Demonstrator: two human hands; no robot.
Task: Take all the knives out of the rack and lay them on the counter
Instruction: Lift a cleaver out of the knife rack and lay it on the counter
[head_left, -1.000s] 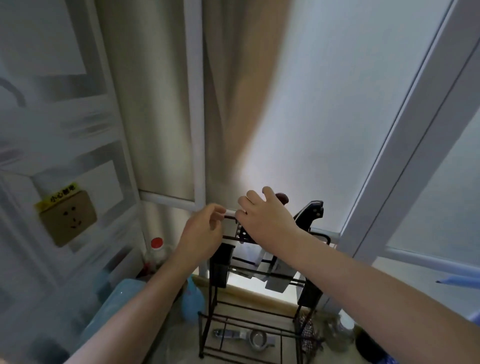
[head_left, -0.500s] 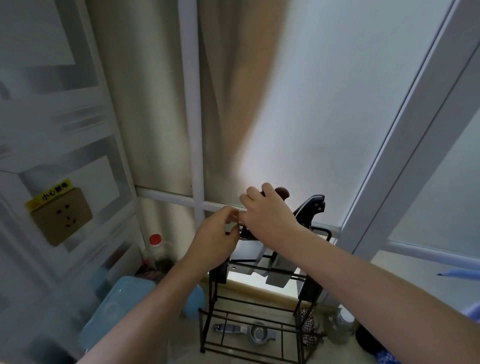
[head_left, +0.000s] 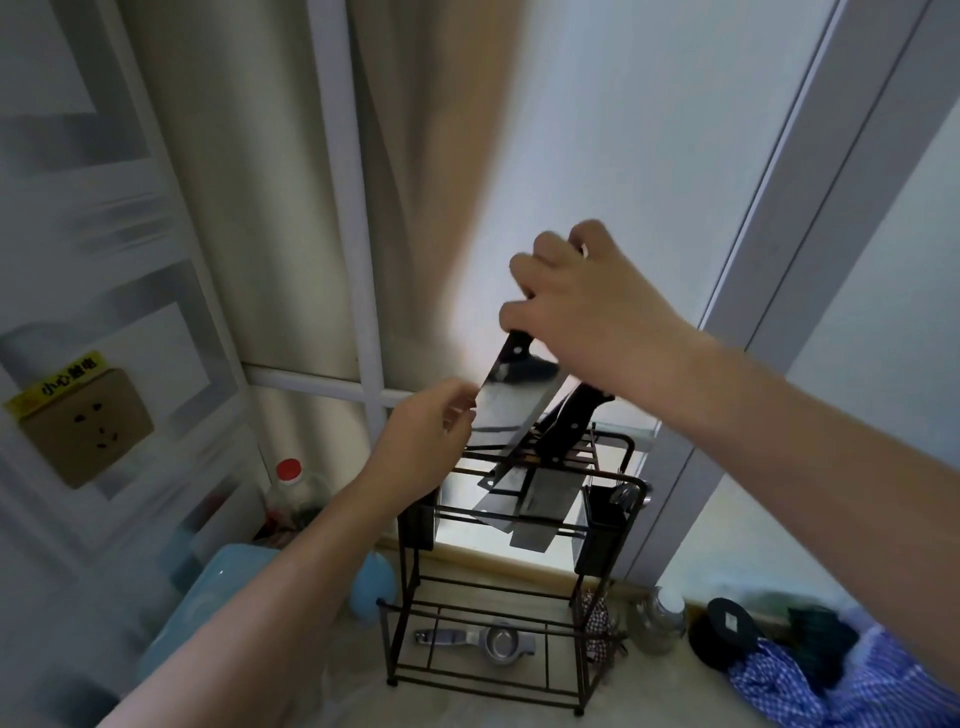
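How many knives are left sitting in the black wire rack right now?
2, maybe more: a black-handled knife leaning in the slots and a steel blade hanging beside it. Overlapping blades may hide others. A cleaver is already lifted in the right hand.

Your table (head_left: 322, 691) carries the black wire rack (head_left: 582, 670), a metal squeezer (head_left: 483, 642), a glass jar (head_left: 655, 621) and a blue checked cloth (head_left: 810, 686).
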